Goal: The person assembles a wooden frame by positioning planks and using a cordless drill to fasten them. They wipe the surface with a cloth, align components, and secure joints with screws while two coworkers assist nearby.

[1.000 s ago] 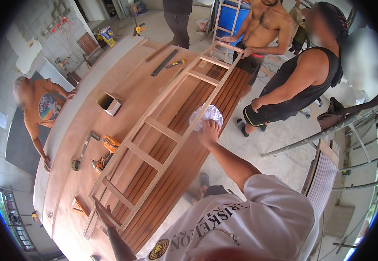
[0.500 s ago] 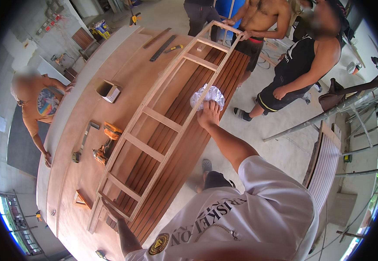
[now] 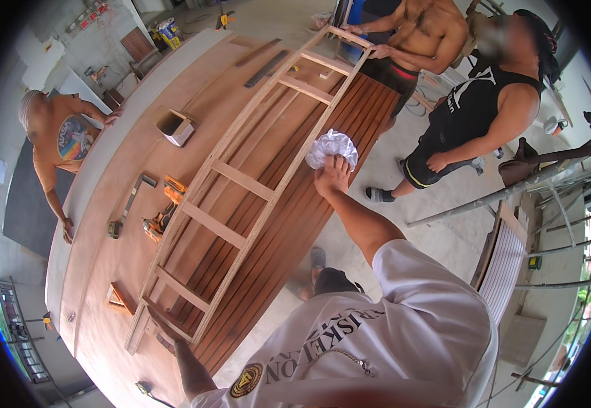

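Observation:
A long ladder-like wooden frame (image 3: 261,190) with several crosspieces lies slantwise over dark brown slats (image 3: 261,292) and a broad tan board. Its near end is in my left hand (image 3: 163,328), whose fingers are partly hidden by the wood. My right hand (image 3: 333,175) has its fingers curled onto a crumpled white cloth (image 3: 332,149), on the slats just right of the frame's rail. At the far end, a shirtless person's hands (image 3: 377,51) grasp the frame.
On the board (image 3: 125,224) lie an orange cordless drill (image 3: 171,192), an opened small box (image 3: 175,128), a square (image 3: 139,194) and an orange-edged triangle (image 3: 120,298). A person in orange (image 3: 71,139) leans at the left edge; another in black (image 3: 476,109) stands right. Metal poles (image 3: 499,180) slant at right.
The frame has shifted left across the slats and board, covering most of the yellow knife. The white cloth and my right hand now sit clear of its rail. My view has shifted slightly.

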Motion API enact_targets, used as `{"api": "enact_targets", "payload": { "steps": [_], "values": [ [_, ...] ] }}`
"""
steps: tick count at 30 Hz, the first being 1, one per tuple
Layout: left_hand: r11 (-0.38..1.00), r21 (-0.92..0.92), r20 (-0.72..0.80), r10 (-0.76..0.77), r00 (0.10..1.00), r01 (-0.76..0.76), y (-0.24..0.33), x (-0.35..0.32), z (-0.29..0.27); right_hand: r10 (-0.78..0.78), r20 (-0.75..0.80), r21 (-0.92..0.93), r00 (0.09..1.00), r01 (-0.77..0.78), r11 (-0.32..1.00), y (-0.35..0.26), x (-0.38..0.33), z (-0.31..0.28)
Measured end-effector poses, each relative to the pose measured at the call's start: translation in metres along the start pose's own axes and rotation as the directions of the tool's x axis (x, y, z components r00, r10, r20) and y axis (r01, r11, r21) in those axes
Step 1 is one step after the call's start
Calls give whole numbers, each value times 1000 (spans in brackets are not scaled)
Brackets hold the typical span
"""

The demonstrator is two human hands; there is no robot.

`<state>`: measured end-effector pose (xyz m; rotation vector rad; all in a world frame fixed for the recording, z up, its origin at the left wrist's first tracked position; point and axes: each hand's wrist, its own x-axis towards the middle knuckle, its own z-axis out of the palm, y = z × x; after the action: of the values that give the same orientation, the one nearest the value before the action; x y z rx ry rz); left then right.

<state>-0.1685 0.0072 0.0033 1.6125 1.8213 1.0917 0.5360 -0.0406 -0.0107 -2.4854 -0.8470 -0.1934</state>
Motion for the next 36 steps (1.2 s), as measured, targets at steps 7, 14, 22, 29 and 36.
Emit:
{"api": "enact_targets", "payload": {
  "steps": [7, 14, 22, 29, 36],
  "values": [
    [714, -652, 56, -290, 955, 255, 1, 63, -9, -21, -14, -36, 1000, 21, 999, 1, -1, 0],
    [738, -614, 16, -343, 939, 279, 23, 89, -25, -28, 0, -56, 1000, 28, 998, 4, 2, 1],
    [738, -581, 52, -387, 921, 343, -7, 106, -34, -26, 14, -93, 1000, 28, 995, 4, 3, 0],
    [775, -503, 100, -388, 916, 383, -28, 105, -36, -25, 14, -78, 1000, 26, 997, 4, 3, -4],
    [882, 469, 92, -110, 990, 54, -36, 90, -43, 6, 33, -81, 999, -3, 997, 3, 3, -7]
  ]
}}
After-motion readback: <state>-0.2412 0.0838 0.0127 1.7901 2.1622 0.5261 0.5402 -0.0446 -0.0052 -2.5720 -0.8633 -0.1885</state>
